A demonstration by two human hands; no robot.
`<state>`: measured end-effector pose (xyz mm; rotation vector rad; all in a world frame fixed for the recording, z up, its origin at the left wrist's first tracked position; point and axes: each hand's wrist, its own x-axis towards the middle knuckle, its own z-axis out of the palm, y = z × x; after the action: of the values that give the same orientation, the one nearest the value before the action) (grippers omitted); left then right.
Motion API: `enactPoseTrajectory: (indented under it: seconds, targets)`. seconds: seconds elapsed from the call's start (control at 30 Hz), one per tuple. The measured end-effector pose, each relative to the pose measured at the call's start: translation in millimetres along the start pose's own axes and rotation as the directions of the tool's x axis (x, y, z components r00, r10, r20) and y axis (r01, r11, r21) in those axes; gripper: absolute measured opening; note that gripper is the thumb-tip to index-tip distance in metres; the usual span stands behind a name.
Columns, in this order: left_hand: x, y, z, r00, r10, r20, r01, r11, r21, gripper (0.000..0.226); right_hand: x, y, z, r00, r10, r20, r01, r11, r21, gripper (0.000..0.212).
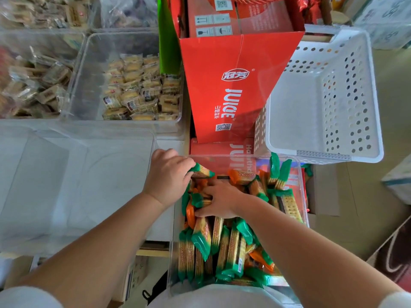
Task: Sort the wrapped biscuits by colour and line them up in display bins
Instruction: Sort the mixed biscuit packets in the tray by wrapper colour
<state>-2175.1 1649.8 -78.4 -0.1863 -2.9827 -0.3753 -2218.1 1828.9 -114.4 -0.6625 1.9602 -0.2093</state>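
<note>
Sorting step, judged to be at an early stage: the clear plastic display bin (89, 185) at left, glossy-walled with rounded corners, holds no packs yet. Left hand (169, 176) pinches one green-ended biscuit pack (203, 172) at the far left corner of the mixed bin, fingers curled round its crimped end. Right hand (220, 201) lies just beside it, fingers straight and spread flat on the heap, gripping nothing visible. Mixed bin (304, 196), also clear plastic, holds slim oblong packs piled crosswise, with green or orange film ends (241, 176) and see-through middles showing ridged crackers. Perforated white plastic basket (322, 96) stands at far right. Next move probably calls for lifting the green pack leftward and laying it flat against a bin wall.
</note>
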Motion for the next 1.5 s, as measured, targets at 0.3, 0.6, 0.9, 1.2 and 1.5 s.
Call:
enactPoseTrajectory:
  seconds: [0.3,0.6,0.9,1.2,1.5]
  targets:
    - [14.0,8.0,14.5,0.987,0.090,0.133,-0.109,0.985,0.137,0.015,-30.9,7.3,-1.1,0.985,-0.165,0.055,0.167,0.986,-0.026,0.077]
    - [-3.8,21.4,20.4,0.991,-0.067,0.114,0.029,0.952,0.305,0.015,-39.1,14.4,4.2,0.972,-0.236,-0.014,0.236,0.972,-0.006,0.068]
    - [-29.0,28.8,10.4,0.896,-0.395,0.204,0.327,0.896,0.300,0.028,-39.4,20.8,6.5,0.977,-0.209,-0.032,0.209,0.978,0.009,0.065]
    - [-8.8,42.5,18.0,0.847,-0.460,0.268,0.372,0.871,0.320,0.022,-41.8,24.3,3.8,0.971,-0.237,-0.012,0.237,0.970,0.047,0.056]
    - [-21.2,40.9,15.9,0.867,-0.441,0.232,0.391,0.891,0.232,0.025,-42.3,28.0,6.3,0.974,-0.227,-0.002,0.227,0.972,0.057,0.055]
